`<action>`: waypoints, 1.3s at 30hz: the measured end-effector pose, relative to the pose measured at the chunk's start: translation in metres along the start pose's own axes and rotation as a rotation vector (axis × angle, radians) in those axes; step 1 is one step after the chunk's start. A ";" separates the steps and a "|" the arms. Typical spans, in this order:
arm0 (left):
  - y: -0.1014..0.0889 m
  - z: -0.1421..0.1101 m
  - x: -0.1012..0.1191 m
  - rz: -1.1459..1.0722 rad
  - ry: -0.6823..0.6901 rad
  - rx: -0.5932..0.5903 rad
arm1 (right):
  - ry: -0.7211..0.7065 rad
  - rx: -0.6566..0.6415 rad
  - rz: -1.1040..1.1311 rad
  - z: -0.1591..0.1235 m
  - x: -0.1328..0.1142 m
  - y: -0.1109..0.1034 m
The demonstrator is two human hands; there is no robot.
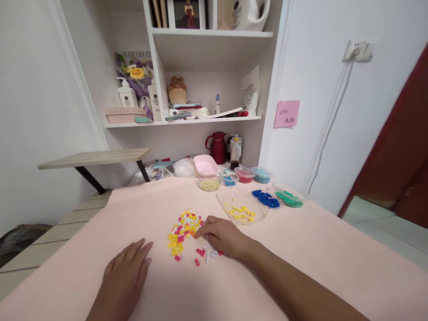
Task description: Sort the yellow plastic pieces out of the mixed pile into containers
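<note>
A mixed pile of small toy building bricks (183, 229) in yellow, white, pink and orange lies on the pink tabletop (160, 285). At the pile's right edge is my right hand (222, 236), its fingers bent together and the fingertips down among the bricks beside an orange piece. Whatever they pinch is too small to make out. Several pink and white bricks (200, 252) lie loose just below that hand. My left hand (127, 269) rests flat to the left of the pile, fingers stretched out, holding nothing. Beyond my right hand stands a shallow clear tray (222, 200) with scattered yellow bricks (241, 214).
Dark blue bricks (265, 199) and a tub of green bricks (289, 199) stand right of the tray. Behind are small tubs of pale yellow (209, 185), blue, red (245, 174) and light blue pieces (261, 174), a pink basin (206, 166) and a red jug (218, 148).
</note>
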State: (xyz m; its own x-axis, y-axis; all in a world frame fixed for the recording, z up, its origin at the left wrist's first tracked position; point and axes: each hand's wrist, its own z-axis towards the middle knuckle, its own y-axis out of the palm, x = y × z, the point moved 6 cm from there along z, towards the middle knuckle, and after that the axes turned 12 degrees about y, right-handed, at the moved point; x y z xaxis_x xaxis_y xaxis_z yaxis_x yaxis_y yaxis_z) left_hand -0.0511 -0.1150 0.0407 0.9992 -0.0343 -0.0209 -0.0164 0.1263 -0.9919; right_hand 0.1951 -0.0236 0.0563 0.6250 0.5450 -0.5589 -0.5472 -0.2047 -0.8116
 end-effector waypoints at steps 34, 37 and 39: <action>0.005 0.002 -0.005 0.012 0.005 0.022 | 0.327 0.559 -0.069 -0.013 0.043 -0.079; 0.003 0.001 -0.002 -0.002 0.003 0.022 | 0.351 0.689 -0.058 -0.020 0.050 -0.091; 0.002 0.001 -0.001 -0.006 0.002 0.012 | 0.307 0.693 -0.003 -0.020 0.047 -0.089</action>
State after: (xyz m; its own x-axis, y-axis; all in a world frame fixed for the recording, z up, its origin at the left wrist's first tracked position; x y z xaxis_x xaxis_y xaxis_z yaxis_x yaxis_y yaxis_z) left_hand -0.0517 -0.1140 0.0387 0.9992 -0.0367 -0.0148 -0.0095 0.1384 -0.9903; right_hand 0.2845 0.0045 0.0990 0.6983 0.2731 -0.6617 -0.7068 0.4094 -0.5770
